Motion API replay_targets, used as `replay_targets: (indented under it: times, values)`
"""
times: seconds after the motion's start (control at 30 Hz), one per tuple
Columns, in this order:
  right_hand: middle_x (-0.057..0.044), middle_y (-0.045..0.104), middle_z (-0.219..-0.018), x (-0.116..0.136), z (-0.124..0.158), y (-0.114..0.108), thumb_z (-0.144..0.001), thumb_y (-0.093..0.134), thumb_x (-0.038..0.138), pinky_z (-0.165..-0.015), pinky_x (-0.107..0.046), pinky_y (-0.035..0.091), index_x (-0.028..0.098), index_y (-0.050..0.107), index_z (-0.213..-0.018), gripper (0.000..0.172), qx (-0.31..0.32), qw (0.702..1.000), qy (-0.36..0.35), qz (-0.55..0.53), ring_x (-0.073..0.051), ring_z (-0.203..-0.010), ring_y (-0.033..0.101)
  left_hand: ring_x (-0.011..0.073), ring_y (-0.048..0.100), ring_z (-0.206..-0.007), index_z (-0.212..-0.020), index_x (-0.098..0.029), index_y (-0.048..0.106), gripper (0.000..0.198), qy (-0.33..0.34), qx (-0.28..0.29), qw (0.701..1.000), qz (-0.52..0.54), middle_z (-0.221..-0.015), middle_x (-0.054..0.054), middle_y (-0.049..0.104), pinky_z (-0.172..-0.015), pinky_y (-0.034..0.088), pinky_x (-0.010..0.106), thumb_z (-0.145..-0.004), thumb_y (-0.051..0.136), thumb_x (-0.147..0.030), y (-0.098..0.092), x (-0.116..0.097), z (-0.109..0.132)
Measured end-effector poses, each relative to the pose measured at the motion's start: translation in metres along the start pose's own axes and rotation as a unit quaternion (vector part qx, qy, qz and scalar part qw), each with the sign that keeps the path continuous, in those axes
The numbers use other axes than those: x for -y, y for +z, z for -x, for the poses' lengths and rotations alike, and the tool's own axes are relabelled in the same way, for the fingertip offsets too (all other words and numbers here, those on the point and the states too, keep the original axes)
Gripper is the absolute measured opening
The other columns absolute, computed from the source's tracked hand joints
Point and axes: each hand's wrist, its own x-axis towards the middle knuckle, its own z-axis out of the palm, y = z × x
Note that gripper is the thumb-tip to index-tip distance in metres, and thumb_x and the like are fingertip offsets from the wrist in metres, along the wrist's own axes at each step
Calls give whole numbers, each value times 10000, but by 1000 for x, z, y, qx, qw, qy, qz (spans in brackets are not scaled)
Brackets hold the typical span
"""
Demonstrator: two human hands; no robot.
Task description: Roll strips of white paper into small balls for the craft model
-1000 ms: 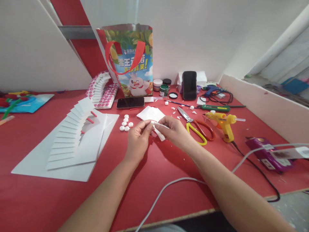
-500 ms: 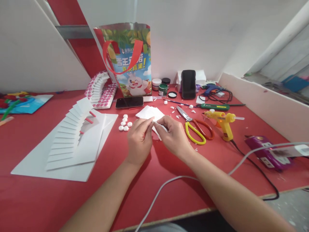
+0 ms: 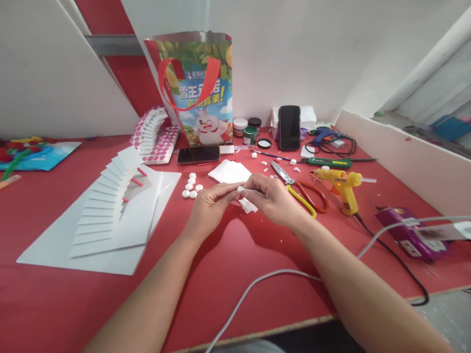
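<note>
Both hands meet over the red table at a small white roll (image 3: 240, 189), perhaps of paper or thin foam. My left hand (image 3: 210, 205) pinches it from the left, fingers closed. From the other side, my right hand (image 3: 274, 202) grips it between thumb and fingertips. Just behind them lie thin white sheets (image 3: 230, 171), partly covered by the hands. Several small white rosettes (image 3: 190, 187) are grouped left of my left hand. Scissors (image 3: 300, 189) with one yellow and one red handle rest beyond my right hand, partly hidden by it.
A yellow glue gun (image 3: 342, 189) and a purple box (image 3: 410, 235) stand right. A fanned white staircase-like piece (image 3: 99, 211) lies left on white boards. Behind are a printed bag (image 3: 206, 98), a phone (image 3: 198, 155) and paint jars (image 3: 250, 136). A grey cable (image 3: 265, 277) crosses the front.
Both hands have shifted slightly, and my right hand now covers more of the scissors' yellow handle. The white roll shows more plainly between the fingertips. My view has moved a little.
</note>
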Motion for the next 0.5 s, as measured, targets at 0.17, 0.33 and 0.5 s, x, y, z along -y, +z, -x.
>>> replay_targets:
  times: [0.17, 0.33, 0.5]
  values:
    - [13, 616, -648, -2, -3, 3, -913, 574, 262, -581, -256, 395, 167, 603, -796, 153, 4, 999, 33, -21, -123, -603, 553, 203, 717, -928, -1079, -210, 788, 224, -3, 6, 1000, -10, -986, 44, 785, -886, 555, 336, -916, 666, -304, 1, 3, -1]
    - [13, 622, -592, 3, -3, 9, -877, 605, 215, -528, -241, 392, 168, 582, -729, 157, -13, 996, 82, -34, -112, -528, 547, 161, 666, -854, -991, -199, 788, 193, 53, 4, 997, -60, -898, 34, 716, -811, 511, 267, -959, 604, -247, 5, 3, 1]
    - [-12, 665, -627, 5, -5, 6, -898, 653, 301, -511, -236, 453, 162, 588, -741, 220, 5, 985, 135, -107, -122, -499, 603, 150, 642, -822, -965, -183, 758, 183, 53, -17, 994, -95, -874, 27, 683, -792, 490, 253, -965, 577, -208, 7, -2, 2]
